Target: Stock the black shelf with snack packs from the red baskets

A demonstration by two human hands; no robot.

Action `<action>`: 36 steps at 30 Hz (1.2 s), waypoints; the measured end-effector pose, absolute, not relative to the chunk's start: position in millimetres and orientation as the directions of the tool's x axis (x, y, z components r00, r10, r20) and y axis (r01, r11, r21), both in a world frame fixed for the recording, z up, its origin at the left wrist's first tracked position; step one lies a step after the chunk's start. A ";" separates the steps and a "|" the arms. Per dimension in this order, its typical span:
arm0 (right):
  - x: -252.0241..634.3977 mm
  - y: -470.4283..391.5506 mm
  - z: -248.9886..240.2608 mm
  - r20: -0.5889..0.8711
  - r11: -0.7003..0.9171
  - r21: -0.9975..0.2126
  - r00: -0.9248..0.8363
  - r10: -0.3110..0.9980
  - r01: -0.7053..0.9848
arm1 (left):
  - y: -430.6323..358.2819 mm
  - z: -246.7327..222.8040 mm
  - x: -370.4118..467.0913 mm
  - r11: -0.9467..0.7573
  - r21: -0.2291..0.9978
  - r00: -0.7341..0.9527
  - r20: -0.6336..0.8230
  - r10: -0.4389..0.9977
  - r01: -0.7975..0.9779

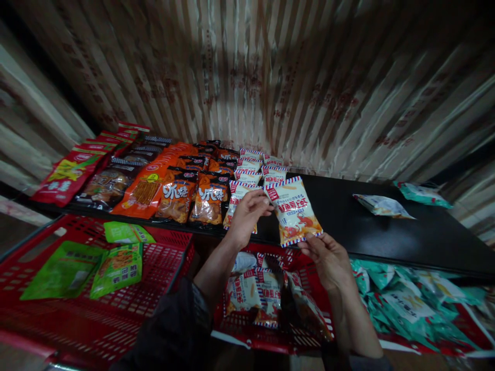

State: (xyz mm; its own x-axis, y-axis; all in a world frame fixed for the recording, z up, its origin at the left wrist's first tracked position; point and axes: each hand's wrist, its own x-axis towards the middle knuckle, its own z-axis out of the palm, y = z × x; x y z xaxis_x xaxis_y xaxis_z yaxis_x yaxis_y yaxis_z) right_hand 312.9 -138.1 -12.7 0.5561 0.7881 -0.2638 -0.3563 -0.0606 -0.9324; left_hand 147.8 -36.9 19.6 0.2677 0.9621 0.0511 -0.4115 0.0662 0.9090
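Observation:
A white and orange snack bag [296, 211] with a striped edge is held up over the front of a black shelf [340, 232]. My left hand [249, 214] pinches its upper left edge, and my right hand [325, 255] grips its bottom right corner. Behind and left of it, matching bags [247, 178] stand in two rows on the shelf, the front one partly covered by my left hand. Below my hands, a red basket [286, 342] holds several more bags of this kind.
Orange-and-black bags [176, 198], an orange bag [143, 193], dark bags [108, 185] and red bags [67, 178] line the shelf's left. Two bags lie at right, one white [382, 206], one teal [421, 196]. A left basket [162, 268] holds green packets; teal bags [410, 304] fill another.

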 end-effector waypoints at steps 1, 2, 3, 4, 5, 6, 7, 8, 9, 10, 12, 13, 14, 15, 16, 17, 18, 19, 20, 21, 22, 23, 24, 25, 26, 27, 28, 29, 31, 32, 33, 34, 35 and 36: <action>311.9 -135.6 -16.1 -0.266 -0.041 -0.925 0.569 0.778 -0.377 | -40.2 17.8 151.7 0.076 0.915 0.284 0.044 0.958 -0.397; 310.4 -132.8 -19.7 -0.265 -0.020 -0.919 0.578 0.772 -0.394 | -43.7 15.5 155.9 0.080 0.923 0.300 0.039 0.953 -0.375; 308.3 -129.9 -23.3 -0.262 0.000 -0.912 0.583 0.769 -0.410 | -47.1 12.5 160.0 0.078 0.936 0.321 0.039 0.946 -0.343; 305.8 -126.9 -26.9 -0.258 0.015 -0.906 0.581 0.772 -0.422 | -50.4 9.2 164.0 0.062 0.951 0.339 0.046 0.940 -0.302; 303.2 -124.0 -30.3 -0.251 0.025 -0.902 0.573 0.780 -0.430 | -53.5 5.7 167.7 0.034 0.968 0.353 0.058 0.934 -0.248; 300.8 -121.2 -33.5 -0.239 0.033 -0.902 0.562 0.792 -0.430 | -56.3 2.3 170.9 -0.005 0.983 0.363 0.072 0.929 -0.182; 298.8 -118.7 -36.1 -0.223 0.037 -0.906 0.550 0.805 -0.421 | -58.8 -0.6 173.3 -0.053 0.993 0.364 0.089 0.927 -0.107; 297.4 -116.8 -38.2 -0.205 0.036 -0.914 0.538 0.818 -0.403 | -61.1 -2.8 175.1 -0.109 0.994 0.363 0.112 0.925 -0.029; 296.8 -115.5 -39.6 -0.193 0.026 -0.924 0.525 0.829 -0.381 | -63.2 -4.3 176.0 -0.166 0.985 0.359 0.139 0.923 0.046; 297.0 -114.8 -40.2 -0.189 0.007 -0.934 0.511 0.838 -0.356 | -65.1 -4.9 176.2 -0.219 0.969 0.355 0.165 0.920 0.118; 299.7 -115.6 -39.8 -0.200 -0.048 -0.950 0.484 0.852 -0.307 | -68.4 -4.4 175.3 -0.298 0.920 0.342 0.202 0.918 0.256; 302.0 -116.7 -39.0 -0.205 -0.075 -0.958 0.475 0.855 -0.277 | -69.7 -3.6 174.5 -0.323 0.891 0.336 0.212 0.918 0.320; 304.9 -118.0 -38.2 -0.204 -0.101 -0.967 0.471 0.858 -0.235 | -70.7 -3.0 173.8 -0.342 0.861 0.332 0.220 0.917 0.376; 308.1 -119.4 -37.5 -0.194 -0.123 -0.976 0.471 0.861 -0.177 | -71.5 -2.6 173.3 -0.358 0.834 0.333 0.226 0.916 0.420; 311.7 -120.6 -37.1 -0.178 -0.146 -0.984 0.475 0.862 -0.105 | -72.2 -2.6 173.1 -0.374 0.812 0.340 0.232 0.911 0.448; 315.4 -121.4 -37.2 -0.155 -0.166 -0.986 0.483 0.862 -0.021 | -72.6 -3.0 173.1 -0.391 0.795 0.352 0.240 0.905 0.463; 319.2 -122.0 -37.9 -0.123 -0.181 -0.981 0.495 0.860 0.070 | -73.0 -3.7 173.4 -0.408 0.783 0.367 0.247 0.897 0.469; 322.8 -122.2 -38.9 -0.079 -0.185 -0.970 0.512 0.855 0.160 | -73.2 -4.7 173.8 -0.421 0.774 0.379 0.253 0.890 0.473; 326.1 -122.1 -40.3 -0.028 -0.183 -0.953 0.527 0.849 0.243 | -73.4 -5.7 174.2 -0.431 0.766 0.387 0.257 0.886 0.477; 328.8 -122.0 -41.7 0.025 -0.177 -0.932 0.541 0.841 0.317 | -73.4 -6.6 174.5 -0.437 0.759 0.395 0.257 0.882 0.482; 330.9 -121.8 -43.1 0.071 -0.175 -0.907 0.549 0.833 0.383 | -73.4 -7.4 174.6 -0.442 0.753 0.402 0.256 0.879 0.488; 332.2 -121.6 -44.2 0.103 -0.185 -0.878 0.551 0.828 0.441 | -73.4 -7.9 174.6 -0.444 0.747 0.407 0.253 0.878 0.495; 332.8 -121.4 -45.0 0.120 -0.206 -0.846 0.553 0.825 0.491 | -73.3 -8.2 174.4 -0.445 0.742 0.409 0.250 0.877 0.501; 332.8 -121.2 -45.5 0.128 -0.233 -0.814 0.555 0.822 0.532 | -73.2 -8.4 174.2 -0.445 0.739 0.411 0.248 0.877 0.505; 332.4 -120.8 -45.9 0.134 -0.258 -0.785 0.562 0.816 0.563 | -73.1 -8.5 173.9 -0.444 0.737 0.411 0.245 0.878 0.510; 331.7 -120.1 -46.2 0.144 -0.274 -0.766 0.570 0.809 0.582 | -73.1 -8.6 173.7 -0.440 0.736 0.409 0.241 0.880 0.515; 330.8 -119.2 -46.6 0.159 -0.272 -0.760 0.575 0.802 0.590 | -73.3 -8.9 173.7 -0.435 0.736 0.406 0.235 0.883 0.519; 330.0 -118.1 -47.1 0.178 -0.253 -0.766 0.573 0.800 0.590 | -73.6 -9.3 173.8 -0.430 0.736 0.405 0.229 0.885 0.522; 328.4 -115.4 -48.6 0.206 -0.190 -0.796 0.552 0.808 0.575 | -74.6 -10.7 174.6 -0.424 0.738 0.409 0.219 0.886 0.525; 327.7 -114.1 -49.6 0.212 -0.164 -0.809 0.541 0.814 0.564 | -75.3 -11.7 175.2 -0.423 0.741 0.410 0.216 0.886 0.522; 327.2 -113.0 -50.6 0.214 -0.146 -0.821 0.533 0.818 0.552 | -76.1 -12.7 175.9 -0.421 0.746 0.411 0.216 0.886 0.515; 326.7 -112.2 -51.6 0.209 -0.138 -0.832 0.534 0.819 0.537 | -76.8 -13.7 176.4 -0.420 0.754 0.408 0.220 0.886 0.506; 326.2 -111.6 -52.4 0.200 -0.135 -0.846 0.541 0.817 0.516 | -77.5 -14.6 176.9 -0.419 0.763 0.401 0.228 0.887 0.493; 325.7 -111.2 -53.0 0.186 -0.133 -0.863 0.553 0.812 0.487 | -78.0 -15.2 177.2 -0.422 0.773 0.391 0.244 0.887 0.475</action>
State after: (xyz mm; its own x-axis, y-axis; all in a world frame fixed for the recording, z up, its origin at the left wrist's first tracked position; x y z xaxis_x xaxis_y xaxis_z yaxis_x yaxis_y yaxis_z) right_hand 325.7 -111.2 -53.0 0.5531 0.8120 0.1864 0.4867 -0.1333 -0.8633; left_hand 177.2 -78.0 -15.2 0.3912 0.8874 0.2438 0.4746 -0.4215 0.7727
